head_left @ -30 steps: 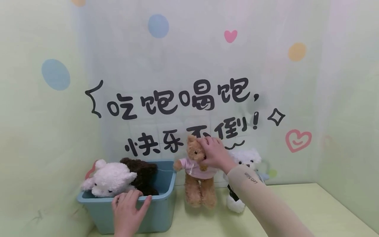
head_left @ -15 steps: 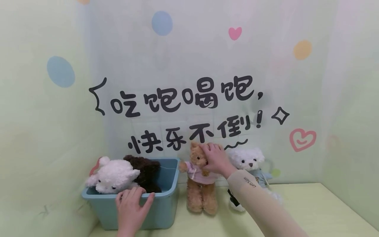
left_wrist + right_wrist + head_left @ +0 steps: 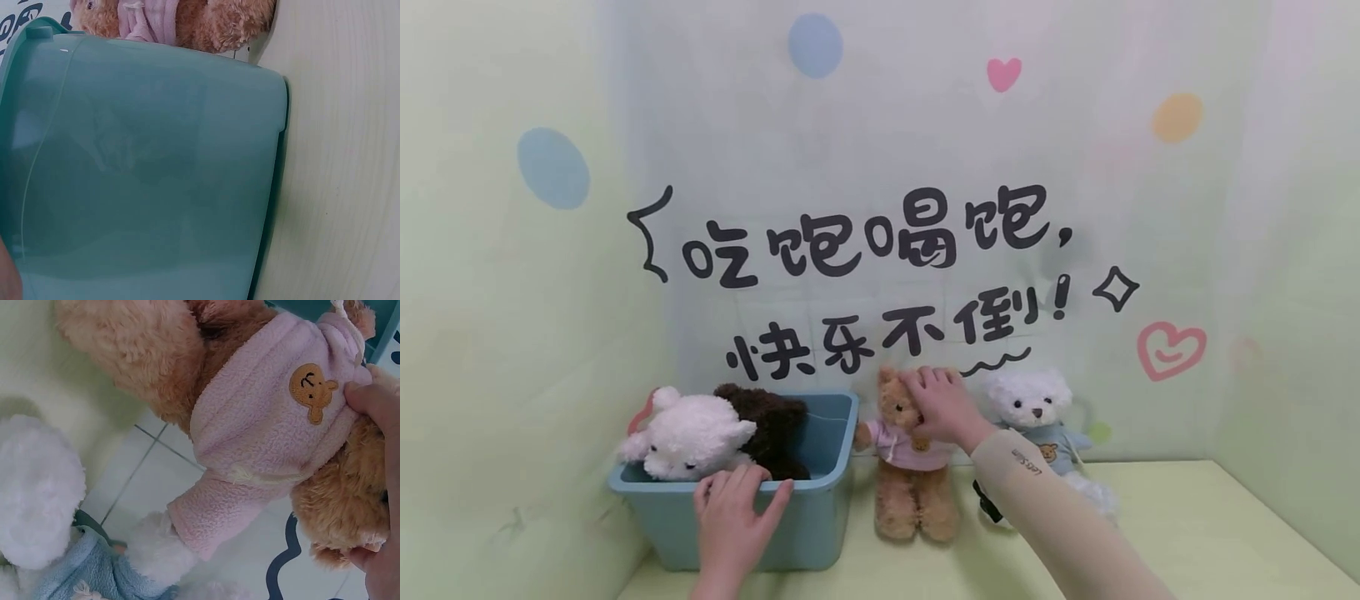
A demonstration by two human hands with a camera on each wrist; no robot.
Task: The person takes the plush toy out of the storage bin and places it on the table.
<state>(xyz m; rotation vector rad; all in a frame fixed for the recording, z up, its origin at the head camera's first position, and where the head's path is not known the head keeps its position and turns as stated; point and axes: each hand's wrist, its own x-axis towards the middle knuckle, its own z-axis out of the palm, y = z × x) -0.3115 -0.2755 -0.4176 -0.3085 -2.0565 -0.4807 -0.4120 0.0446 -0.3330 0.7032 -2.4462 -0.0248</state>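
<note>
My right hand (image 3: 943, 407) grips the head of a brown teddy bear (image 3: 916, 500) in a pink hooded top, with the fingers over its crown. The bear is upright, its feet at the tabletop, just right of a blue plastic bin (image 3: 752, 529). In the right wrist view its pink top (image 3: 262, 406) carries a small bear-face patch. My left hand (image 3: 735, 517) holds the bin's front rim, its fingers hooked over the edge. Inside the bin lie a white plush toy (image 3: 696, 437) and a dark brown plush toy (image 3: 767, 429). The left wrist view shows mainly the bin's wall (image 3: 144, 162).
A white teddy bear (image 3: 1030, 400) in a blue top sits right of the brown one, partly behind my right forearm. Something black (image 3: 988, 502) shows beside that forearm. The pale table (image 3: 1180, 517) meets a printed wall (image 3: 880, 150) at the back.
My right hand has lowered the brown teddy bear to the tabletop, still gripping its head. The white bear in blue shows more fully. My left hand stays on the bin rim; the view shifts slightly.
</note>
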